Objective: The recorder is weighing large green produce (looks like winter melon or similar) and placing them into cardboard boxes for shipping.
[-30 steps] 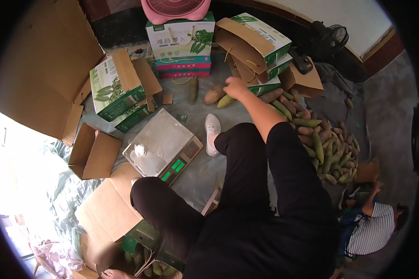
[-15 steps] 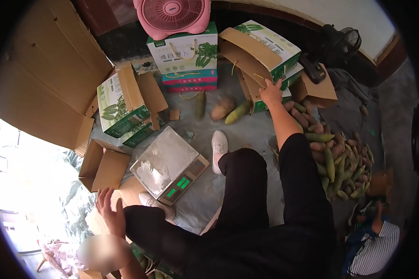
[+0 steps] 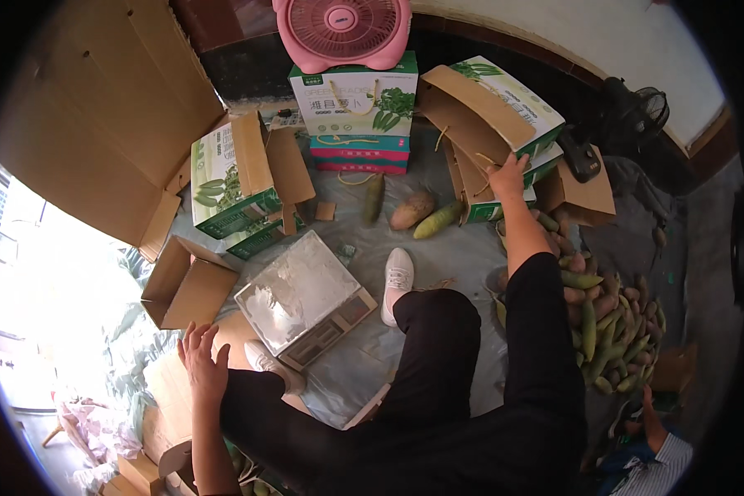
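Note:
At the upper right, my right hand (image 3: 508, 178) has its fingers bent over the edge of an open white-and-green carton (image 3: 473, 178), beside its rope handle (image 3: 485, 161). The fingertips are partly hidden against the cardboard. My left hand (image 3: 203, 361) holds nothing; its fingers are spread above my left knee. Between the two hands, a silver electronic scale (image 3: 293, 289) rests on the floor sheet with a bare, scuffed platform. Just left of the carton lie a green radish (image 3: 438, 220), a brownish radish (image 3: 412, 210) and a darker green one (image 3: 373, 199).
A large heap of radishes (image 3: 608, 322) spreads at the right. Printed cartons (image 3: 236, 182) stand left; a pink fan (image 3: 343, 33) tops stacked gift boxes (image 3: 360, 153). An open brown box (image 3: 186, 285) lies near the scale. Another person's arm (image 3: 655, 426) shows lower right.
The whole view has shifted slightly. My right hand stays at the carton's edge, and my left hand remains raised with fingers spread. The scale's green display no longer shows lit.

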### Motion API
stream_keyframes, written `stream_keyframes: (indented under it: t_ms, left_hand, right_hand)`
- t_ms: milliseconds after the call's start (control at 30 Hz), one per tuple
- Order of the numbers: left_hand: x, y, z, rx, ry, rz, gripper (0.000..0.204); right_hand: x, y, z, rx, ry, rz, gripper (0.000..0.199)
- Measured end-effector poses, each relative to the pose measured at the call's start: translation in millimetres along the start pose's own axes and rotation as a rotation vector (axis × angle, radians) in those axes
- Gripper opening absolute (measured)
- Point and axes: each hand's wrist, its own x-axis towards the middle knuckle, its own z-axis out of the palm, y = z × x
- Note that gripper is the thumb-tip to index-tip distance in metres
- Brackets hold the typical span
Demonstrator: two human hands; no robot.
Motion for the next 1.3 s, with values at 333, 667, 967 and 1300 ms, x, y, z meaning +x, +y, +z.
stream_keyframes:
  t_ms: [333,667,967,1300]
  left_hand:
    - [-1.6,1.8,-4.1,-0.034,0.036,0.067,0.036]
    - [-13.9,-4.8,-5.6,-0.034,0.069,0.108,0.035]
    - [-25.9,-16.7,-9.7,-0.055,0.091,0.068,0.035]
    - [-40.9,-34.3,-16.5,-0.086,0.134,0.025,0.035]
  right_hand:
    - [5.4,59.4,-92.3,-0.081,0.453,-0.202,0.04]
    - [-38.3,-13.8,-187.5,-0.279,0.293,-0.442,0.036]
    - [-104.3,-116.9,-163.6,-0.126,0.06,-0.851,0.036]
    - [-178.8,-199.8,-94.0,0.184,-0.221,-1.04,0.037]
